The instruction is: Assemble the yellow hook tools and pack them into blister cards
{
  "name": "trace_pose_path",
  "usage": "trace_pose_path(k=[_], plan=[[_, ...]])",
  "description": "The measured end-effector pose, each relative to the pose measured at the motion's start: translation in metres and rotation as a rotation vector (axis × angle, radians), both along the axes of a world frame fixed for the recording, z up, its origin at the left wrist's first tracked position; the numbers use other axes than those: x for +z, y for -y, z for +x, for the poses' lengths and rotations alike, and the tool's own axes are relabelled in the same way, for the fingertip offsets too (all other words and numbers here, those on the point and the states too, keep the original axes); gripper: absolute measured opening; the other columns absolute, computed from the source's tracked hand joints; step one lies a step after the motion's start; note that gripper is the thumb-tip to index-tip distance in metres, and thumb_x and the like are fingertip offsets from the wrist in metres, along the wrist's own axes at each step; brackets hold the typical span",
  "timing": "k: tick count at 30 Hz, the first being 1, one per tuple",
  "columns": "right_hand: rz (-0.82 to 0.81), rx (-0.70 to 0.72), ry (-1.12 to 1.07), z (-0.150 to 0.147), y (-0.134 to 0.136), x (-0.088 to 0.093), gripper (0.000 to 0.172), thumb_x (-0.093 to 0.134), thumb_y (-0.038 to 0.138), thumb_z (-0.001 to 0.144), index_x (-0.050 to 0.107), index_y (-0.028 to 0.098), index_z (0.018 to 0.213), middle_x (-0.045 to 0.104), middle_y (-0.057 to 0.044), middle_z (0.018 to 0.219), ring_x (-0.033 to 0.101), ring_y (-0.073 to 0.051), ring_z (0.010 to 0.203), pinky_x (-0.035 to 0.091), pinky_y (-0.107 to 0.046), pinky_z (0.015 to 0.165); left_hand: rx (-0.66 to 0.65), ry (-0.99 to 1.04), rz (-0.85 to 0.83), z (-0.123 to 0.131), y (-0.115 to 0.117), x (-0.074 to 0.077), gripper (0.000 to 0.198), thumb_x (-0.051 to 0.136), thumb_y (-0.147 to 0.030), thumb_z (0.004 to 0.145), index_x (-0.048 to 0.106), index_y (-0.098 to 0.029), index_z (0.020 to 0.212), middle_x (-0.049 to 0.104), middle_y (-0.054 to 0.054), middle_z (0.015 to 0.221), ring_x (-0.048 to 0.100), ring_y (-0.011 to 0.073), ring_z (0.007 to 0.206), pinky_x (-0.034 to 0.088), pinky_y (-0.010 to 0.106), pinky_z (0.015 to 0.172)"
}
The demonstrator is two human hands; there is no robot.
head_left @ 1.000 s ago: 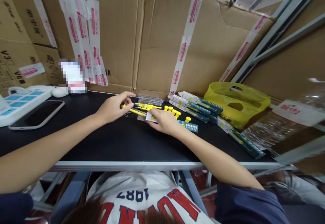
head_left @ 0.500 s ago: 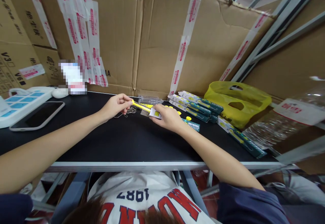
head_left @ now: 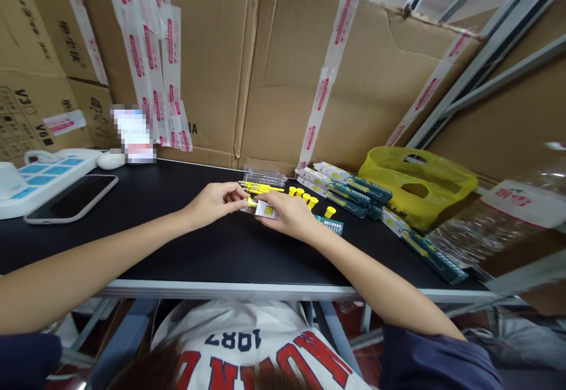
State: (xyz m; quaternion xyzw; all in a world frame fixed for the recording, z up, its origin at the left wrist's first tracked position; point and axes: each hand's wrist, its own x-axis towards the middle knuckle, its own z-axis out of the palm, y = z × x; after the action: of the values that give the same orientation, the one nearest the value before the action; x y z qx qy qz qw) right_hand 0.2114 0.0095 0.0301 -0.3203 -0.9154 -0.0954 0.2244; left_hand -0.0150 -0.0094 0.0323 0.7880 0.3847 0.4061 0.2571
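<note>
My left hand (head_left: 215,202) is closed in a pinch on the end of a thin yellow tool (head_left: 250,202), right against the mouth of a flat printed packet (head_left: 267,211). My right hand (head_left: 288,215) grips that packet, whose teal tail (head_left: 331,225) shows past my wrist. Both hands meet over the black tabletop (head_left: 212,243). Just behind them lie more yellow tools (head_left: 262,188), clear tubes (head_left: 264,176) and several small yellow caps (head_left: 305,197).
Finished teal-and-white packets (head_left: 342,185) are stacked at the right, one more (head_left: 422,247) near a yellow plastic bag (head_left: 415,187). A phone (head_left: 71,198) and a white power strip (head_left: 44,178) lie at the left. Taped cardboard boxes (head_left: 274,78) wall the back.
My left hand picked a yellow tool from the pile, lifted it, then brought it down to the packet in my right hand. The two hands have closed together.
</note>
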Motion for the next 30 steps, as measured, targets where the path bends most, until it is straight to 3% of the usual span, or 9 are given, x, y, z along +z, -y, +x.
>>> trace_pose_path(k=[5, 13, 21, 30], plan=[[0.04, 0.028, -0.009, -0.001, 0.001, -0.005, 0.05, 0.057, 0.038, 0.087, 0.047, 0.021, 0.133, 0.061, -0.008, 0.129, 0.061, -0.022, 0.112, 0.049, -0.03, 0.083, 0.009, -0.01, -0.038, 0.005, 0.003, -0.004, 0.026, 0.062, -0.038, 0.082, 0.065, -0.014, 0.093, 0.06, -0.001, 0.063, 0.056, 0.0095, 0.053, 0.046, 0.02, 0.05], [0.048, 0.002, -0.017, -0.003, 0.007, 0.0, 0.041, 0.055, 0.037, 0.087, 0.052, 0.02, 0.124, 0.064, -0.007, 0.124, 0.063, -0.022, 0.108, 0.049, -0.029, 0.079, 0.049, -0.12, 0.163, 0.005, 0.006, -0.001, 0.025, 0.059, -0.036, 0.084, 0.068, -0.016, 0.096, 0.066, 0.002, 0.078, 0.058, 0.0126, 0.069, 0.045, 0.023, 0.063], [0.1, -0.017, -0.025, -0.004, 0.003, -0.008, 0.056, 0.057, 0.04, 0.085, 0.041, 0.018, 0.134, 0.068, -0.009, 0.113, 0.067, -0.023, 0.095, 0.048, -0.028, 0.071, 0.047, -0.176, 0.213, 0.003, 0.003, -0.008, 0.022, 0.06, -0.035, 0.084, 0.069, -0.016, 0.091, 0.066, 0.001, 0.076, 0.059, 0.0123, 0.067, 0.042, 0.022, 0.062], [0.081, -0.081, -0.04, -0.004, 0.006, -0.002, 0.04, 0.058, 0.043, 0.084, 0.049, 0.017, 0.114, 0.07, -0.008, 0.099, 0.067, -0.022, 0.084, 0.04, -0.026, 0.058, 0.057, -0.063, 0.146, 0.009, 0.004, -0.007, 0.022, 0.061, -0.03, 0.083, 0.07, -0.016, 0.097, 0.06, -0.001, 0.067, 0.054, 0.011, 0.062, 0.041, 0.022, 0.06]])
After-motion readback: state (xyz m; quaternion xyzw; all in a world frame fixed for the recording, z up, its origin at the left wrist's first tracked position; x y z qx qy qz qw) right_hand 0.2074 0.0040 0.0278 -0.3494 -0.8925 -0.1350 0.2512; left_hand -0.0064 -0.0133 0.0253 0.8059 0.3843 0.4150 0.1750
